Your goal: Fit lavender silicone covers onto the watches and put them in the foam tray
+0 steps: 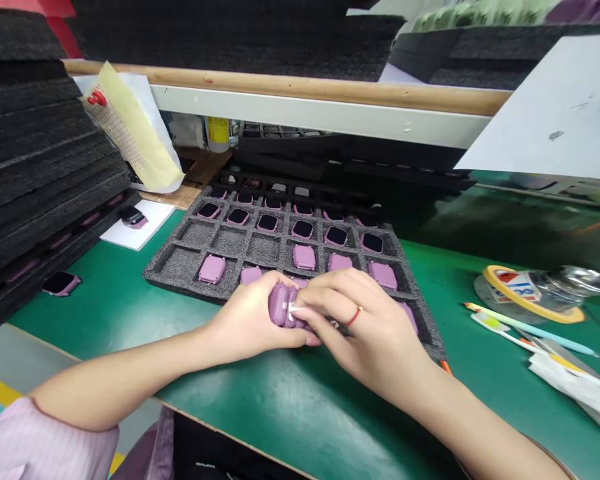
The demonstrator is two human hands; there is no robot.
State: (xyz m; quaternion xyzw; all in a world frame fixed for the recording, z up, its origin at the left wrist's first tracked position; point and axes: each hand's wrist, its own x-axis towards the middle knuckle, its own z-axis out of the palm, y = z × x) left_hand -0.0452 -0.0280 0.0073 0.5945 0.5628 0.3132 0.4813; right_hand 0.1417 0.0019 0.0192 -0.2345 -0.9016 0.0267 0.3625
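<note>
My left hand [250,317] is closed around a small bundle of purple smartwatch cases [279,305], held on edge just in front of the foam tray [183,261]. In my right hand [365,313], thumb and fingers pinch a small white wisp [293,309], perhaps cloth or a swab, against the sides of those cases. Its exact kind is hidden by the fingers. Beyond my hands, the tray's pockets hold purple watch cases [213,269], some with the plain purple side up. Others, in the farther rows, show black screens [267,223].
Stacked dark foam trays [40,153] rise on the left. Near them lie one watch [61,283] and another watch [133,216] on a white pad. To the right are a glass bottle [510,293], a light-blue pen [545,335] and a crumpled white cloth [575,383]. A wood-edged shelf [290,85] overhangs.
</note>
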